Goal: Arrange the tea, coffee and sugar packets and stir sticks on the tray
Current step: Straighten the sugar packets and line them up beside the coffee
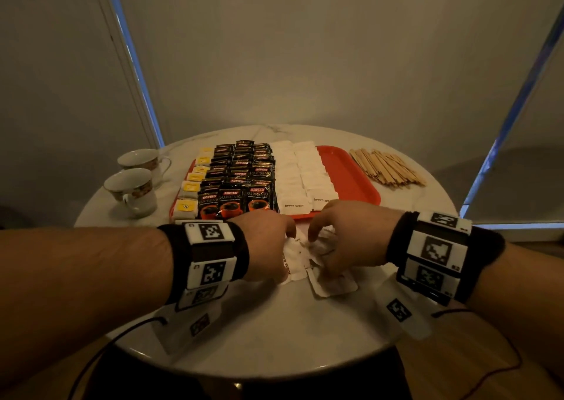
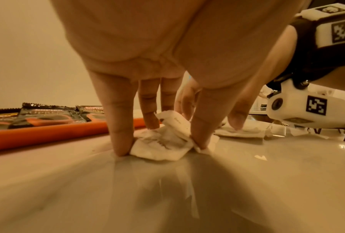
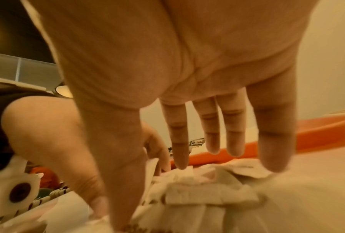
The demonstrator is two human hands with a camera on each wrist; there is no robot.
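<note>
White sugar packets (image 2: 163, 141) sit pinched between my left hand's (image 1: 268, 244) thumb and fingertips on the table (image 1: 274, 332); my right hand (image 1: 345, 241) spreads straight fingers (image 3: 273, 141) over more beside them, tray (image 1: 351, 170) beyond.

A round white marble-look table (image 1: 274, 332) stands in a dim room, its glossy top catching soft reflections. Behind it hang pale grey blinds or panels (image 1: 305, 48), with thin strips of blue light (image 1: 134, 60) showing at their slanted edges on both sides. Warm wooden floor (image 1: 457, 375) shows below the table's near edge. Two patterned teacups (image 1: 134, 190) sit at the table's left.
</note>
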